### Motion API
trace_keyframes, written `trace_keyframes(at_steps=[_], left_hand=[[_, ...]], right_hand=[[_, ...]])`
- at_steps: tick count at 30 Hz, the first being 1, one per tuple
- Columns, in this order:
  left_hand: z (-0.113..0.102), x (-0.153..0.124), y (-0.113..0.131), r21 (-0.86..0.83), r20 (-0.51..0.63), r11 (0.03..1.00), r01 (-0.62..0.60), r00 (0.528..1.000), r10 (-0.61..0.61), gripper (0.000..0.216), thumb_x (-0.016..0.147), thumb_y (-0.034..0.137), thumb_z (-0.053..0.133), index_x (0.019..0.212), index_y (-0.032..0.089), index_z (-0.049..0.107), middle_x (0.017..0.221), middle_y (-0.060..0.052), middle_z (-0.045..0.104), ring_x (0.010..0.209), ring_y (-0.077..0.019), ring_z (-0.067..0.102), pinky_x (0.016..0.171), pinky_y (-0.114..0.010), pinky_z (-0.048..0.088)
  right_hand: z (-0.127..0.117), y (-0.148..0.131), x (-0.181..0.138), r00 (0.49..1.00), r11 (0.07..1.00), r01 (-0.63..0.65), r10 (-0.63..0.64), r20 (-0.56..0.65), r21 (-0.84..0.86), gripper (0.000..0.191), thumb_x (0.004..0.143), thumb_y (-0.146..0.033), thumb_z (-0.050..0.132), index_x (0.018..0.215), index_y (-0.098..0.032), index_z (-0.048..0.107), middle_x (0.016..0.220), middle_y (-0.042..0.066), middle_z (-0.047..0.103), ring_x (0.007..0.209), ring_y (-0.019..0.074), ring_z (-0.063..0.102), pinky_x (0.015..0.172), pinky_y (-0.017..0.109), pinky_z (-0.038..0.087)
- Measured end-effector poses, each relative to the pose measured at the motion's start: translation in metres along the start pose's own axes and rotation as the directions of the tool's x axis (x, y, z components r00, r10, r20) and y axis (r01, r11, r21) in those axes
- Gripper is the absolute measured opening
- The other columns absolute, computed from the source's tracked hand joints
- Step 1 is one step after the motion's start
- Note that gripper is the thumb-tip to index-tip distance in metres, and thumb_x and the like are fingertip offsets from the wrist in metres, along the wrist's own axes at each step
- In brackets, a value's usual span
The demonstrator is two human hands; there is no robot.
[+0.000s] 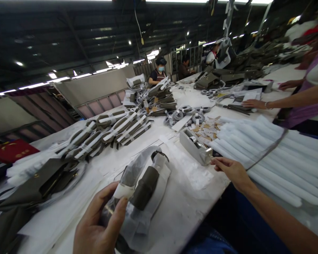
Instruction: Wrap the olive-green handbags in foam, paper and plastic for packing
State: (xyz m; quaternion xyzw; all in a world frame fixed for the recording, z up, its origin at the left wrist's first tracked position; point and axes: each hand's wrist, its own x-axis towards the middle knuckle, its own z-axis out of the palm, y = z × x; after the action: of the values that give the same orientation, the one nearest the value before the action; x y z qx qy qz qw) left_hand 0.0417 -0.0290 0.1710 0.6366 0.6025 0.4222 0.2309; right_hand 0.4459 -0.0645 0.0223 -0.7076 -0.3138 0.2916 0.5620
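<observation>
My left hand is wrapped round a dark olive strap bundle, which is partly covered in white tissue and clear plastic. The bundle is tilted just over the near part of the table. To the right, my right hand pinches thumb and forefinger together at the front end of a grey tape dispenser. The tape end there is too small to make out clearly. Crumpled translucent wrapping lies between the bundle and the dispenser.
White foam tubes lie tied at the right. Wrapped straps are piled across the middle, with rolled coils behind the dispenser. An olive bag lies at left. A co-worker's hand rests on the table at far right; other people sit behind.
</observation>
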Motion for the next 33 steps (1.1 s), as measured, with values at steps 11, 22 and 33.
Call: trace_keyframes(at_steps=[11,22,33], left_hand=[[0.016,0.001,0.011,-0.129,0.071,0.981,-0.147,0.985,0.157,0.031,0.083,0.043,0.067,0.106,0.023,0.067,0.107,-0.001,0.071,0.103,-0.0205,0.064,0.089,-0.027,0.051],[0.019,-0.009,0.006,-0.163,0.049,0.961,-0.225,0.971,0.236,0.026,0.085,0.033,0.070,0.110,0.030,0.065,0.107,0.004,0.070,0.099,-0.0148,0.064,0.088,-0.024,0.048],[0.015,-0.007,0.005,-0.126,0.071,0.953,-0.275,0.956,0.286,0.026,0.081,0.026,0.071,0.107,0.029,0.066,0.103,0.005,0.071,0.096,-0.0141,0.065,0.086,-0.023,0.048]], right_hand=[[0.098,-0.122,-0.104,0.707,0.899,0.294,-0.434,0.558,0.325,0.021,0.088,-0.040,0.069,0.089,-0.020,0.076,0.082,0.006,0.074,0.065,0.0142,0.065,0.062,0.023,0.052],[0.160,-0.157,-0.122,0.739,0.935,0.206,-0.342,0.580,0.288,0.034,0.079,-0.048,0.074,0.067,-0.016,0.072,0.057,0.002,0.063,0.052,0.0111,0.055,0.050,0.021,0.043],[0.156,-0.150,-0.113,0.667,0.941,0.234,-0.339,0.664,0.245,0.033,0.085,-0.047,0.068,0.073,-0.017,0.073,0.062,0.001,0.065,0.058,0.0119,0.056,0.056,0.022,0.042]])
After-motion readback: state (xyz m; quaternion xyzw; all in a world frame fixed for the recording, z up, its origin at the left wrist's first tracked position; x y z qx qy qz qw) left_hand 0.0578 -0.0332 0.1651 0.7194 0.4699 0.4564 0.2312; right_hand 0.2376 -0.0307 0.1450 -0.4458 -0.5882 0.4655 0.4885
